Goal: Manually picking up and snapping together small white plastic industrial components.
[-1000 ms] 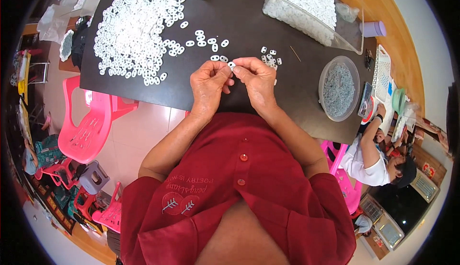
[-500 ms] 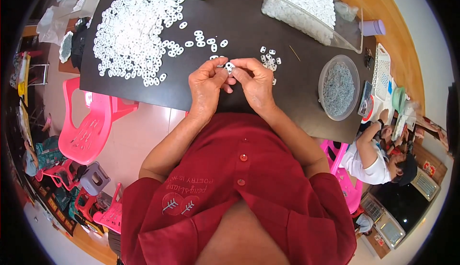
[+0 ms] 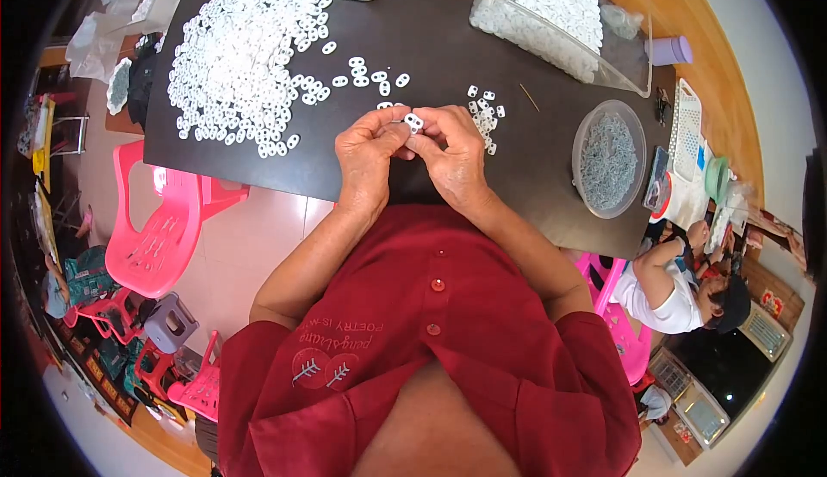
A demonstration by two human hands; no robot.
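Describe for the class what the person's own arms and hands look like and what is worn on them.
Both forearms are bare; the left hand and right hand wear no gloves, and no rings, watch or bracelets are visible. Short red sleeves cover only the upper arms. They belong to a red buttoned shirt with small pale embroidered markings on the chest.

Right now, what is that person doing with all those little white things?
A person in a red shirt holds one small white piece between both hands, left hand and right hand, over a dark table. A big pile of the same white pieces lies to the left, and a small cluster sits by the right hand. A round bowl of tiny metal parts stands to the right, with clear bins of white pieces at the far edge.
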